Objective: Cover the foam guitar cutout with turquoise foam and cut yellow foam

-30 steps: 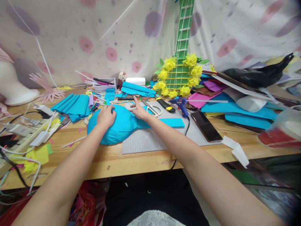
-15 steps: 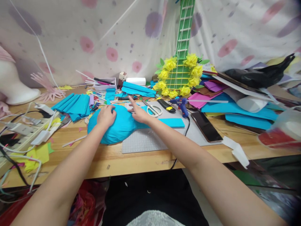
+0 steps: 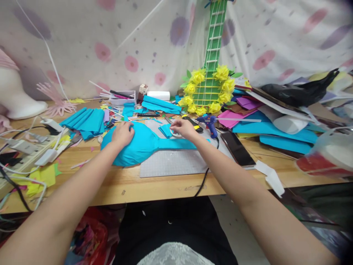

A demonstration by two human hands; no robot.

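The blue form (image 3: 142, 145) overlaps the left end of the mat (image 3: 168, 163). The left hand (image 3: 122, 135) rests on it, fingers loose; light pressure should steady it without denting. The right hand (image 3: 183, 129) bunches its fingertips by the mat's scissors (image 3: 168, 120); whether gripping, I cannot tell.

A hand could pass over the near part of the mat (image 3: 168, 167) and the front strip of the table (image 3: 160, 189) up to the cord (image 3: 203, 180) and right arm (image 3: 239, 186), while scissors (image 3: 168, 120), cutter (image 3: 198, 128) and glue gun (image 3: 211, 128) crowd behind the blue neck (image 3: 176, 144), the green guitar (image 3: 207, 86) standing beyond.
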